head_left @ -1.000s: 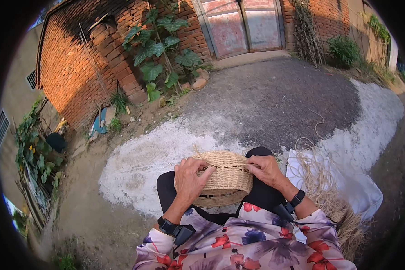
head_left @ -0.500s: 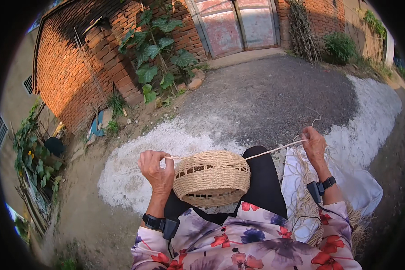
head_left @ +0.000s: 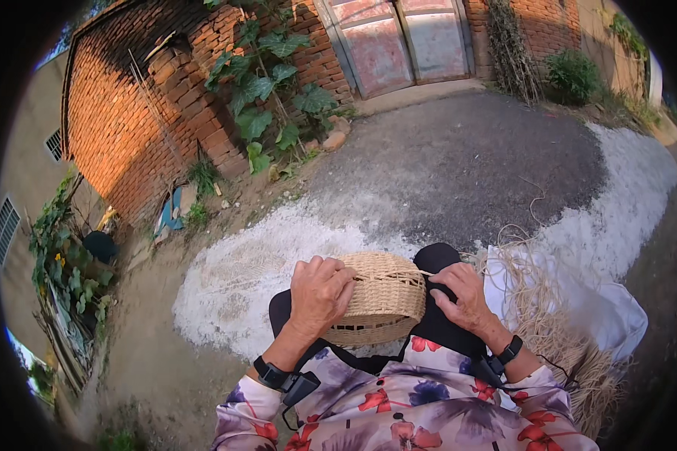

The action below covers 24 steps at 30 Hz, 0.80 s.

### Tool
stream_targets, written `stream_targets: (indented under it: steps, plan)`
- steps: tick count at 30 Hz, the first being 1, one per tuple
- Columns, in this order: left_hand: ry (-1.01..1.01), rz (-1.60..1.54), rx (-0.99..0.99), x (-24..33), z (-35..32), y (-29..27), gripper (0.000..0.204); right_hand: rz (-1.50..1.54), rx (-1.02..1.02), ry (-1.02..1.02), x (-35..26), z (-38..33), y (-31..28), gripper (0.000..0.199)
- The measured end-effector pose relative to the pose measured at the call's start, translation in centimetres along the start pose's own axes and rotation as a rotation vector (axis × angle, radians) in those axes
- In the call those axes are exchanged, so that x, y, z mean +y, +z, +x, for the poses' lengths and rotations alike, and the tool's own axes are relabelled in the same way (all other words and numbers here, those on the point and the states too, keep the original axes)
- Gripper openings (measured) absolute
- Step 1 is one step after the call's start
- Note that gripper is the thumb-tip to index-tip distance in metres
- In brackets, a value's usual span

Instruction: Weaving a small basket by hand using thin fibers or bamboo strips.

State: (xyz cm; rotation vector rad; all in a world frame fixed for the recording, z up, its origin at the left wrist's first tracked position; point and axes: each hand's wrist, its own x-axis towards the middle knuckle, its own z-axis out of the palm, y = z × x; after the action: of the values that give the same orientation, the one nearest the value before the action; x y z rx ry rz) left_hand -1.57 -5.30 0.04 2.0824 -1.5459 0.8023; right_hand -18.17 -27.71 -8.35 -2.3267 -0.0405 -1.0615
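the left hand [head_left: 321,293] curls against the woven basket [head_left: 387,293] between both hands, its grasp unclear, while the right hand [head_left: 462,295] pinches a cord [head_left: 426,273].

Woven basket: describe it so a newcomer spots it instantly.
Find the floral shirt along the lower edge. Just above it, between the left hand and right hand, is the straw-coloured woven basket. Unlike the loose cord heap, it has a rounded, tightly woven wall.

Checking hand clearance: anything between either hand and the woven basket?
Nothing visible: the left hand overlaps the left side of the woven basket; the right hand is close to its right side. The cord heap lies farther right.
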Motion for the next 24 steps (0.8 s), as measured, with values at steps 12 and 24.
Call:
stream_targets:
  steps: [12,24]
  plan:
    - [-0.188,0.469,0.105,-9.6,-0.6,-7.5,0.004,-0.159,0.154,-0.006,0.4,-2.7,1.1,0.015]
    - [0.026,-0.021,-0.124,-0.3,0.7,-0.8,0.015,-0.079,0.108,0.053,1.1,-3.1,2.5,0.014]
